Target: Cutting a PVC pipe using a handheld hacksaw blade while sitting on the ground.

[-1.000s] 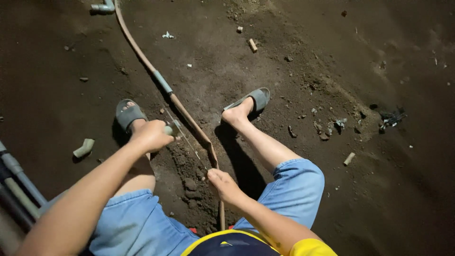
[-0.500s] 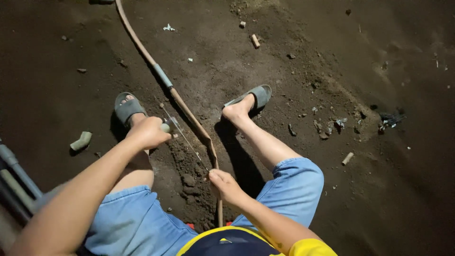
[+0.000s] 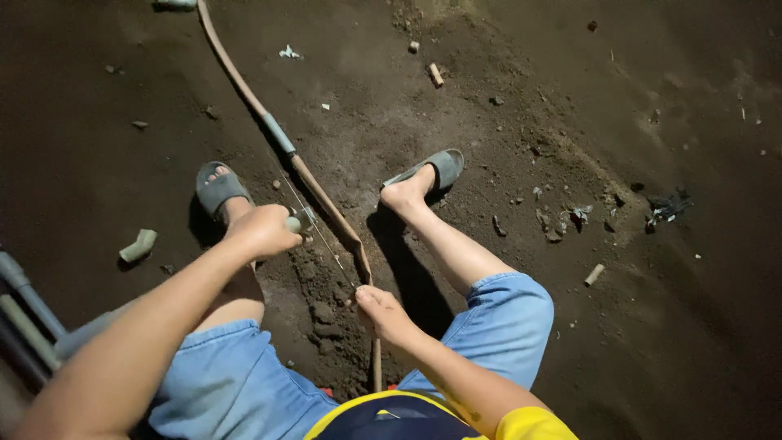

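Note:
I squat on dark soil with a long brownish pipe running between my feet. It carries a grey sleeve partway along. My left hand is closed on a small grey handle, and a thin blade runs from it toward the pipe. My right hand grips the pipe near its bend, just above a patch of loose, dug soil. The blade's far end meets the pipe beside my right hand.
My feet in grey slippers flank the pipe. A grey elbow fitting lies to the left, and grey pipes lie at the left edge. Short pipe offcuts and debris are scattered around.
Both hands keep their grips and stay almost where they were. The view has only drifted slightly.

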